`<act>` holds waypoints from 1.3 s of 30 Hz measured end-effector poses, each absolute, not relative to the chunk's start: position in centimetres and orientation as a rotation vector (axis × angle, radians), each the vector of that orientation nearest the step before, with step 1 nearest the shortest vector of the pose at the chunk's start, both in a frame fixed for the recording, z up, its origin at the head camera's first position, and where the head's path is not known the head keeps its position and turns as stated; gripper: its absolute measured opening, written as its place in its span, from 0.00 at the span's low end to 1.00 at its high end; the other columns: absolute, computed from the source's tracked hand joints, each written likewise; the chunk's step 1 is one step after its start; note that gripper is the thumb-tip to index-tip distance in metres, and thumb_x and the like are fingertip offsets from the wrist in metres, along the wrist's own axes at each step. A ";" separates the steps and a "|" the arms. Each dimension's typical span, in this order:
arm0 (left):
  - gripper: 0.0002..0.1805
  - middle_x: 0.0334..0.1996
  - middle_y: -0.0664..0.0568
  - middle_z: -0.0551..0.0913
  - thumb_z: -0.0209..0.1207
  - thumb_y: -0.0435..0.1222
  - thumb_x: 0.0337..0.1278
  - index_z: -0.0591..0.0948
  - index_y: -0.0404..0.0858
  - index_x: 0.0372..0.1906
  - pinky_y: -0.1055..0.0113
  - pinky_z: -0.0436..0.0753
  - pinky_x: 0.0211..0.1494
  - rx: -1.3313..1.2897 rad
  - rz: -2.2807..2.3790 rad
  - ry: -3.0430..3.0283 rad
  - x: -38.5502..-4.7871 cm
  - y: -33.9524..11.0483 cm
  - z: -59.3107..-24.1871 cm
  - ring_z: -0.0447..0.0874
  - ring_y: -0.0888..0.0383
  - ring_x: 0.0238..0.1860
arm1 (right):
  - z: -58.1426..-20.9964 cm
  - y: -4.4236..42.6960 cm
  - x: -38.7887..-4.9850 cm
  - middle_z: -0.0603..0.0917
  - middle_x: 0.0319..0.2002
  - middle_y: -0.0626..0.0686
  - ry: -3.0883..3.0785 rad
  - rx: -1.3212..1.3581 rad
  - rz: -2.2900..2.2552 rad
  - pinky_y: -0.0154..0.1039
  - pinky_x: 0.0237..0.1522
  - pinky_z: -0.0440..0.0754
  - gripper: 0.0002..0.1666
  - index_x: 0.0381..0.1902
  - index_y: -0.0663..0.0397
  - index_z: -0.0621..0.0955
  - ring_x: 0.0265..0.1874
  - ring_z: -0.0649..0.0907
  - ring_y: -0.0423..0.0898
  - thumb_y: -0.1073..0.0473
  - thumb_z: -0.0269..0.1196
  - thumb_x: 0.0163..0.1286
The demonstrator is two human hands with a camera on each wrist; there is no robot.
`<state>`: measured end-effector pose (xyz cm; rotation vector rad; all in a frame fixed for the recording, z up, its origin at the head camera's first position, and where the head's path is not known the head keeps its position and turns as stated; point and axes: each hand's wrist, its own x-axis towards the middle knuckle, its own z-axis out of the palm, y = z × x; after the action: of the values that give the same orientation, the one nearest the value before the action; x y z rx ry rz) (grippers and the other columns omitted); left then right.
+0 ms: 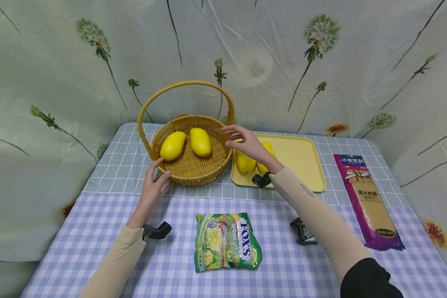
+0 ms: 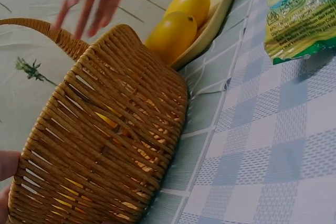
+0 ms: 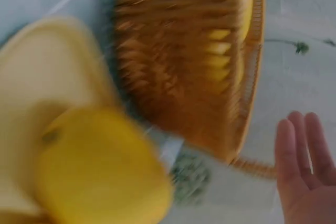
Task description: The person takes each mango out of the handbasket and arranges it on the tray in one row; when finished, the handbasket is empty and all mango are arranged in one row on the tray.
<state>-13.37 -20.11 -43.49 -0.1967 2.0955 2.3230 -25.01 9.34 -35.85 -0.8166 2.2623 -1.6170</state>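
Note:
A wicker basket (image 1: pixel 199 180) with a tall arched handle stands at the back, holding two yellow mangoes (image 1: pixel 173 145). My left hand (image 1: pixel 151 192) is at its front-left side; the fingertips touch the rim, seen also at the edge of the left wrist view. Over the basket's right rim, beside the handle's base, is my right hand (image 1: pixel 251 145), its fingers extended and nothing held in them. Below that hand, two more mangoes (image 1: pixel 244 162) lie on a yellow tray (image 1: pixel 298 159), partly hidden by the hand and wrist. One mango (image 3: pixel 105 166) shows blurred in the right wrist view.
A green Fox's candy bag (image 1: pixel 227 242) lies at the front middle of the checkered cloth. Near my right forearm is a small black packet (image 1: pixel 303 231). A long purple pasta packet (image 1: pixel 368 203) lies at the right. A floral curtain (image 1: pixel 260 66) hangs behind the table.

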 end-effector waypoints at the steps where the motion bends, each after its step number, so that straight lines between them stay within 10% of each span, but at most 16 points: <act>1: 0.32 0.75 0.51 0.36 0.48 0.37 0.73 0.51 0.44 0.76 0.51 0.68 0.66 -0.198 2.321 2.090 -13.4 -20.1 -43.4 0.57 0.45 0.68 | -35.6 8.5 -25.2 0.71 0.61 0.58 2.255 -0.825 -1.588 0.46 0.56 0.75 0.25 0.65 0.61 0.69 0.56 0.73 0.55 0.62 0.58 0.72; 33: 0.30 0.75 0.52 0.37 0.47 0.35 0.73 0.53 0.42 0.75 0.51 0.69 0.66 -0.196 2.334 2.114 -13.4 -20.0 -43.7 0.56 0.44 0.69 | -35.7 -0.9 -29.2 0.57 0.73 0.56 2.368 -0.669 -0.828 0.52 0.67 0.59 0.33 0.70 0.46 0.67 0.72 0.43 0.57 0.61 0.59 0.67; 39: 0.30 0.75 0.53 0.37 0.47 0.35 0.73 0.53 0.42 0.75 0.50 0.68 0.66 -0.202 2.327 2.113 -13.6 -20.2 -44.1 0.55 0.45 0.70 | -35.6 -0.9 -29.0 0.55 0.73 0.56 2.273 -0.695 -0.733 0.48 0.69 0.58 0.31 0.70 0.47 0.68 0.71 0.50 0.54 0.61 0.58 0.69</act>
<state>-13.58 -20.19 -44.06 -0.2020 2.1129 2.3269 -29.02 -0.89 -35.56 -0.6949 2.2732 -0.7326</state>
